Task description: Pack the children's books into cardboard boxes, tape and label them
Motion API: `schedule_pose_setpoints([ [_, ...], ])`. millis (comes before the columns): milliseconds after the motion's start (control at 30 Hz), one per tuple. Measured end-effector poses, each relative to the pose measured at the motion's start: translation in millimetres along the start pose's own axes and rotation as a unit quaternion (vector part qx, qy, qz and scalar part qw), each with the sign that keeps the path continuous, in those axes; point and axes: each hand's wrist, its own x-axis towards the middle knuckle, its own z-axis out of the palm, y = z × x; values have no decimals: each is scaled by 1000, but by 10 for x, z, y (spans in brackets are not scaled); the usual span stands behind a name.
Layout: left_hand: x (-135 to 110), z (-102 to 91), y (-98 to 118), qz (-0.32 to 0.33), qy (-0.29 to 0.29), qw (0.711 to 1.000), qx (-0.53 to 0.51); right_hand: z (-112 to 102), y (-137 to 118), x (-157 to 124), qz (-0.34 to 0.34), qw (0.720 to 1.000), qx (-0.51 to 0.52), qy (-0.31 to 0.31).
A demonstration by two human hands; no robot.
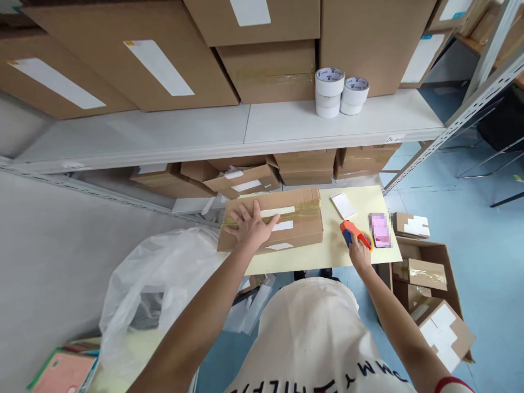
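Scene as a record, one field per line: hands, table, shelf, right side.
left hand: spread flat on taped carton
right hand: holding orange-and-blue tape dispenser
table: pale yellow; also white pad, pink item (blurred)
shelf: white tape rolls, large cartons
right of table: open carton containing smaller boxes

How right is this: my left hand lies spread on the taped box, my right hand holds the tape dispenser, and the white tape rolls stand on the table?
Not quite: the white tape rolls stand on the shelf, not on the table, as the head view shows. Your left hand does lie spread on the taped box, and your right hand holds the tape dispenser.
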Motion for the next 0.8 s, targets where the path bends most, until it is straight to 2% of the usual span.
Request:
schedule_pose_setpoints([
  [167, 346, 87, 247, -89, 11, 993, -76, 85, -117, 1, 15, 1000, -9, -7],
  [300, 596, 124, 404, -103, 36, 981, -163, 215, -235, -60, 35, 999, -8, -31],
  [400, 622, 55, 482, -110, 8, 984, -142, 328, -308, -161, 35, 998, 3, -44],
  [467, 530, -35, 451, -77, -8, 992, -100, 382, -337, -237, 27, 998, 16, -48],
  [533, 368, -124, 303, -8, 8, 997, -73, 383, -345, -294, 18, 998, 27, -50],
  [633, 85, -159, -150, 60, 51, 995, -53, 238, -335, -252, -20, 998, 57, -18],
  [700, -69, -82, -536, 49, 72, 993, -74, 48, -347, -94, -86, 989, 113, 40],
  [800, -207, 142, -1030, 31, 45, 983, -175, -292, -448, 304, -180, 952, 225, 106],
])
